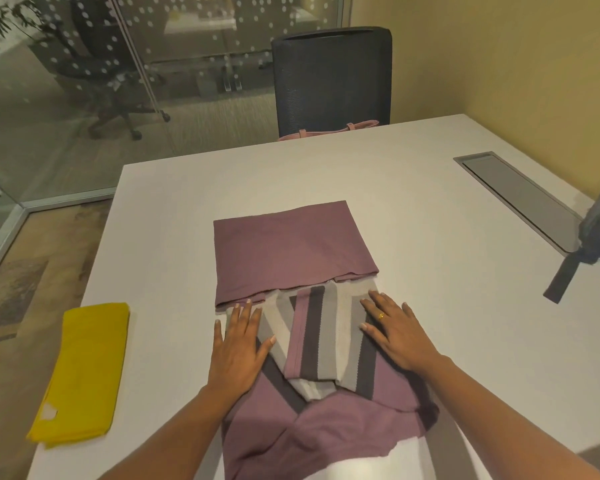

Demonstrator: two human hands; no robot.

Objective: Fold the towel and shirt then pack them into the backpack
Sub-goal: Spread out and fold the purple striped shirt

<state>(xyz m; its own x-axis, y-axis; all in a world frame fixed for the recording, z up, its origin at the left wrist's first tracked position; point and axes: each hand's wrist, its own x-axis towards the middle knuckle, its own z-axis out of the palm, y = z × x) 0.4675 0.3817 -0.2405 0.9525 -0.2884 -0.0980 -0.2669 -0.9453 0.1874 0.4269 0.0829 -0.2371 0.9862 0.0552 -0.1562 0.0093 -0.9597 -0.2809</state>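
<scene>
pressing one shirt (293, 251), two hands: left hand (238, 344), right hand (397, 332)

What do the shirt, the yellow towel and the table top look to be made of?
Shirt: soft matte knit, probably cotton jersey; it folds flat with stitched hems. Towel: matte woven cloth, fibre unclear. Table: smooth white top, likely laminate; faint sheen, no grain.

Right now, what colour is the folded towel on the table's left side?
Yellow. The towel shows clearly in the head view, folded near the table edge.
</scene>
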